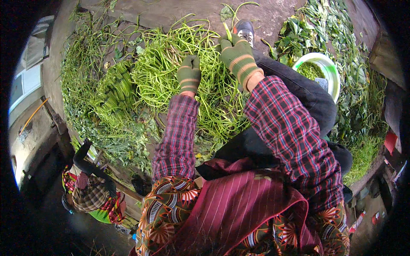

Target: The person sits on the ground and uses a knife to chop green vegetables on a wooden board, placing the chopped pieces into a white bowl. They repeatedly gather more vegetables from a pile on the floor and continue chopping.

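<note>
A loose heap of long green leaf stalks (157,70) lies on the ground before me. My left hand (189,72), in a green knitted glove with tan stripes, is over the middle of the heap with its fingers curled in. Whether it grips a stalk is hidden. My right hand (237,56), gloved the same way, is closed at the heap's far right edge. A short, thick light-green stalk piece (227,31) sticks up out of its fingers. Left of the heap lie several bundles of stalks (117,91), lined up side by side with dark bands around them.
A white and green basin (334,78) holds chopped greens and a small greyish object, right of my bent leg (298,83). Cut leaves (349,105) cover the ground at right, more leafy vines (83,67) at left. My shoe (245,30) rests beyond my right hand. Another person (93,192) is at lower left.
</note>
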`<act>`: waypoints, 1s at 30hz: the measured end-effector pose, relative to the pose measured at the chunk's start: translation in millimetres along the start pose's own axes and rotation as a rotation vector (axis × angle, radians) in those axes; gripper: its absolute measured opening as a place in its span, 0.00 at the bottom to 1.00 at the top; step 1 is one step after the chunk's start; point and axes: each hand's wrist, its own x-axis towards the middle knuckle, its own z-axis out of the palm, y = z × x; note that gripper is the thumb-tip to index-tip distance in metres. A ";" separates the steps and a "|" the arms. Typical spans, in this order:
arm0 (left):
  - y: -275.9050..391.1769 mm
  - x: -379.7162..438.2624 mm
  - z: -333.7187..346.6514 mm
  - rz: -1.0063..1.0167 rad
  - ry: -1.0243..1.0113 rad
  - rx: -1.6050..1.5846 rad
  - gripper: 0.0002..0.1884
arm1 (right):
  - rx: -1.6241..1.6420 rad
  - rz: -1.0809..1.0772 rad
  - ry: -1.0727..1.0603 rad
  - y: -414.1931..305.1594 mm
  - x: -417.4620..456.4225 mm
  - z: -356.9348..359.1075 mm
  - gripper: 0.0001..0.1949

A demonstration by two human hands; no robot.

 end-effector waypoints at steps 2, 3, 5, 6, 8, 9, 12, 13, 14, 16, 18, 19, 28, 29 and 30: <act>17.8 -1.7 -14.9 0.018 0.028 -0.083 0.11 | 0.076 -0.025 -0.013 4.2 -0.1 5.6 0.13; 27.4 -3.8 -20.4 0.052 0.047 -0.148 0.09 | 0.028 -0.059 -0.010 5.8 -0.3 7.7 0.14; 47.0 -9.4 -28.3 0.096 0.045 -0.135 0.08 | -0.068 -0.122 -0.002 7.7 -1.0 9.0 0.15; 56.4 -11.4 -31.3 0.124 0.034 -0.106 0.08 | -0.019 -0.082 -0.058 8.0 -1.5 8.7 0.16; 73.9 -13.3 -34.6 0.247 0.043 -0.068 0.08 | -0.018 -0.100 -0.111 7.5 -2.3 6.5 0.16; 81.1 -14.2 -36.0 0.273 0.031 -0.049 0.08 | -0.009 -0.111 -0.138 6.6 -2.5 5.6 0.17; 96.5 -18.3 -37.6 0.334 -0.010 -0.085 0.09 | 0.091 -0.090 -0.115 4.3 -1.8 4.9 0.18; 99.1 -20.3 -37.5 0.334 -0.017 -0.098 0.09 | 0.173 -0.064 -0.127 4.2 -0.5 4.9 0.18; 100.3 -21.9 -37.0 0.333 -0.024 -0.110 0.10 | 0.164 -0.068 -0.115 4.1 1.1 6.2 0.16; 98.6 -24.4 -36.0 0.367 -0.032 -0.111 0.11 | 0.163 -0.035 -0.065 6.2 5.2 7.0 0.15; 91.6 -25.1 -36.0 0.445 -0.028 -0.090 0.13 | 0.148 0.024 0.034 9.1 10.4 6.3 0.12; 86.7 -25.2 -36.7 0.462 -0.025 -0.060 0.14 | 0.124 0.009 0.044 10.6 11.9 5.4 0.13; 66.3 -14.8 -74.8 -0.139 0.042 -0.951 0.07 | 0.153 0.165 -0.010 -5.1 -0.3 -5.9 0.15; 70.6 -13.3 -77.1 -0.177 -0.002 -1.104 0.07 | 0.189 0.227 -0.022 -9.4 -0.4 -3.5 0.15; 75.4 -11.6 -78.4 -0.155 -0.060 -1.285 0.07 | 0.219 0.241 -0.040 -13.7 0.0 0.0 0.16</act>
